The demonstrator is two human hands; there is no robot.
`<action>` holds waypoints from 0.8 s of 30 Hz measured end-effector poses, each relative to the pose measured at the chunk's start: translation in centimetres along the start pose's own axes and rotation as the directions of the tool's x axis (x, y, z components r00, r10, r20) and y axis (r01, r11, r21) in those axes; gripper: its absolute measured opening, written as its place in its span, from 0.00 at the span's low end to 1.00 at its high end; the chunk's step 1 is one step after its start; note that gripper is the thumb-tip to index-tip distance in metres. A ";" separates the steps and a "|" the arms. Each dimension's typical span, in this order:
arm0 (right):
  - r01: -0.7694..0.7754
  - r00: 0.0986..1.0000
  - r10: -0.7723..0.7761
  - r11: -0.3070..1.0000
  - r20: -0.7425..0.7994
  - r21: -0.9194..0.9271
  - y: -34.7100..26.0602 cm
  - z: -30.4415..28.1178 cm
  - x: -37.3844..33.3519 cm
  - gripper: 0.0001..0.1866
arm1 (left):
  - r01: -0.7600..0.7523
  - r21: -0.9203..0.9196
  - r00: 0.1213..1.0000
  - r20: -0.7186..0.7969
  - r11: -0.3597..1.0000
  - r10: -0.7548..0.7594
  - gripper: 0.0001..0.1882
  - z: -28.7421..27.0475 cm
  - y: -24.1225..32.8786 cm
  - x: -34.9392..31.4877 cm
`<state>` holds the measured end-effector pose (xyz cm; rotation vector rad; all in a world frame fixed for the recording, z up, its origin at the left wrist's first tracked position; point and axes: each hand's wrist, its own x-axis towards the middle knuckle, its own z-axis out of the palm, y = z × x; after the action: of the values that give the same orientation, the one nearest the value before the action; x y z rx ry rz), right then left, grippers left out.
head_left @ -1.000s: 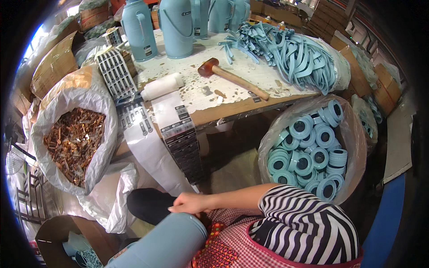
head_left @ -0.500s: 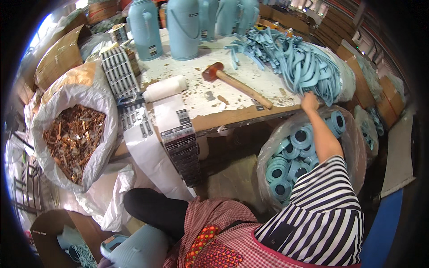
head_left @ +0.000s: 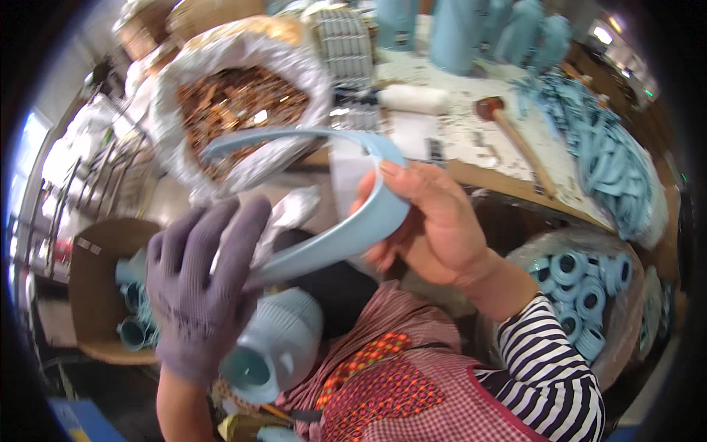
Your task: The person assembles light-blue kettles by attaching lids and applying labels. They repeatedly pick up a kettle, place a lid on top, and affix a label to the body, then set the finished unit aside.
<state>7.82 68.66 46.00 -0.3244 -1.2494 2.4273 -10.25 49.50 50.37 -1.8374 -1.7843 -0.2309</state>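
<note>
Two-handed, pinching strap (head_left: 346, 239) above jug (head_left: 294, 320) with right hand (head_left: 442, 228); holding left hand (head_left: 195, 302) by strap's low end, not showing whether gripping. Maybe risking flicking strap against jug, by bending hard and pinching weakly.

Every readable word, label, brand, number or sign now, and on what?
None legible.
Small dark label on leftmost upright light-blue cylindrical flask: too small, blurred.
White-and-grey printed label sheet: blurred.
Light-blue curved plastic strap in right hand: no text seen.
</note>
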 end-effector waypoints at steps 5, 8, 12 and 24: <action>0.708 0.635 -0.733 0.425 0.245 -0.564 7.4 3.7 5.9 0.26 | 0.539 -0.825 0.660 0.286 0.172 -0.695 0.23 -0.5 -0.3 -7.4; 0.416 0.902 -0.309 0.807 0.300 -0.420 11.3 4.7 4.4 0.18 | 0.525 -0.846 0.534 0.408 -0.087 -0.740 0.23 -0.5 1.0 -10.7; 0.332 0.902 -0.201 0.888 0.381 -0.318 15.6 2.9 5.9 0.17 | 0.618 -0.782 0.457 0.436 -0.075 -0.776 0.20 3.5 2.0 -17.1; -0.415 0.878 0.399 0.910 0.263 0.005 17.5 0.0 6.3 0.28 | 0.441 -0.671 0.146 0.709 -0.597 -0.689 0.19 6.6 6.5 -14.8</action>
<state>-1.98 62.23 31.51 -0.2850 -1.3153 2.9429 -7.10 40.30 35.90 -0.1369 -2.5417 -2.7239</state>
